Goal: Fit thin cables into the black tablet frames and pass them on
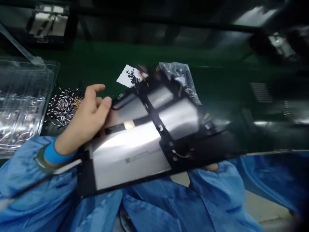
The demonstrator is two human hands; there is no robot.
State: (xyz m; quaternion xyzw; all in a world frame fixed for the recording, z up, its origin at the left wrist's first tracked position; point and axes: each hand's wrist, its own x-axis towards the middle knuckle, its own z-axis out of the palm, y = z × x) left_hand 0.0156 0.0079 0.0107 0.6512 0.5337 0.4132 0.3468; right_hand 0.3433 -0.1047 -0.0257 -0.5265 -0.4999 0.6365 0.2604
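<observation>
A tablet-like device without its back cover (130, 151) is held up, tilted, in front of my body. It has a black frame and broad silver battery-like panels, with small connectors and a thin wire on it. My left hand (91, 117) grips its upper left edge, thumb on the rim and index finger stretched away. The other fingers are partly hidden behind it. My right hand (211, 167) is at the lower right edge, mostly hidden beneath the device; only a little skin shows. The device's right end is smeared by motion.
Clear plastic trays (21, 106) stand at the left. Beside them is a pile of small black, white and gold-coloured strips (64, 106). Behind the device lie a white sheet with small black pieces (130, 75) and a clear plastic bag (182, 75) on the green bench (103, 54).
</observation>
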